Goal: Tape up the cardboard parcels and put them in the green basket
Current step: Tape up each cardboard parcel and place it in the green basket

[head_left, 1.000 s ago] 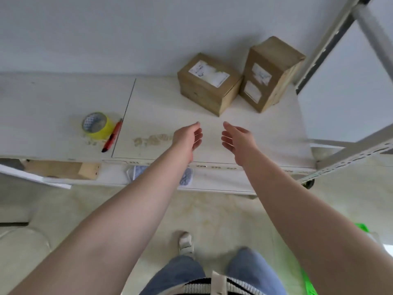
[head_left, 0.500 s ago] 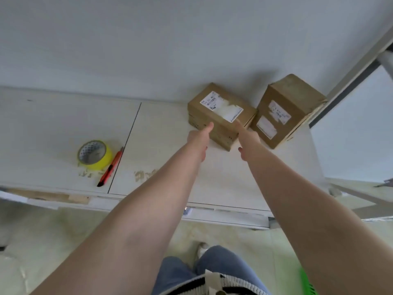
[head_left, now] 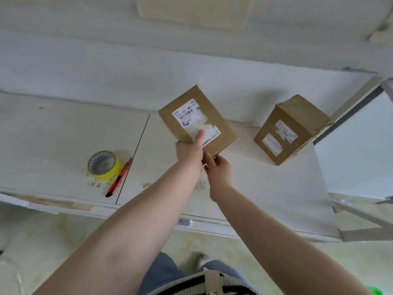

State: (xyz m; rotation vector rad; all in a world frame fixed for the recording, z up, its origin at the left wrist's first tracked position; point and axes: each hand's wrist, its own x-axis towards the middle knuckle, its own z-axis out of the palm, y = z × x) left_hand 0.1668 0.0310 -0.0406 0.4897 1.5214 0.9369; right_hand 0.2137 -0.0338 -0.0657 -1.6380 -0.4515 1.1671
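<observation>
Table [head_left: 63,128]: white top spanning the middle of the frame, a dark seam running down it left of centre.
Wall [head_left: 191,67]: pale, filling the upper part of the frame behind the table.
Held parcel [head_left: 187,107]: cardboard, just above centre frame, tilted with its labelled face toward the camera; whether it touches the table cannot be told. A white, partly torn label covers much of that face.
Second parcel [head_left: 289,128]: cardboard, right of centre, standing on the table well apart from the held one, 2 white labels on its near face.
Left hand [head_left: 189,151]: centre frame, gripping the held parcel at its lower edge, thumb laid up over the label.
Right hand [head_left: 219,169]: just below and right of the left hand, fingers against the parcel's lower right corner, holding it there.
Tape roll [head_left: 104,166]: yellow, left of centre, lying flat on the table.
Utility knife [head_left: 119,177]: red, just beside the tape roll on its right, lying along the seam.
Green basket [head_left: 375,291]: only a green sliver at the lower right corner.
</observation>
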